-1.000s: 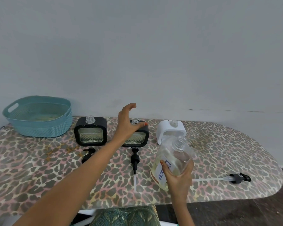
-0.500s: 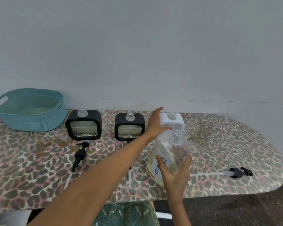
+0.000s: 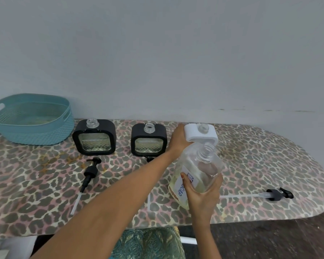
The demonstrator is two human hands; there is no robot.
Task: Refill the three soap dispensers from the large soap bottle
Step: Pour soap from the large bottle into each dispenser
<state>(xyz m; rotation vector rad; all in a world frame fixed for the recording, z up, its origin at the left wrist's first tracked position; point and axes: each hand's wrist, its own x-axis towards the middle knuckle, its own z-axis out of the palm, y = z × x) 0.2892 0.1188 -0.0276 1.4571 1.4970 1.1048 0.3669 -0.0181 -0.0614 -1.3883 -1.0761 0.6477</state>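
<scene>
Bottle (image 3: 196,171) is held above the table (image 3: 269,165) at lower centre-right of the frame, with the right grip (image 3: 202,195) wrapped round its lower body over the label. It is clear plastic, part full of yellowish soap: judged fairly heavy, smooth and likely slippery, so a low hold suits. Long axis tilts up and away, open neck pointing toward the white dispenser (image 3: 200,134), which the left grip (image 3: 179,140) clasps by its left side.

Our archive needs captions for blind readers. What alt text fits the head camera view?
A person's right hand holds an open large soap bottle tilted toward a white soap dispenser that the left hand grips. Two uncapped black soap dispensers stand to its left beside a teal basket, with pump heads lying on the leopard-print board.
</scene>
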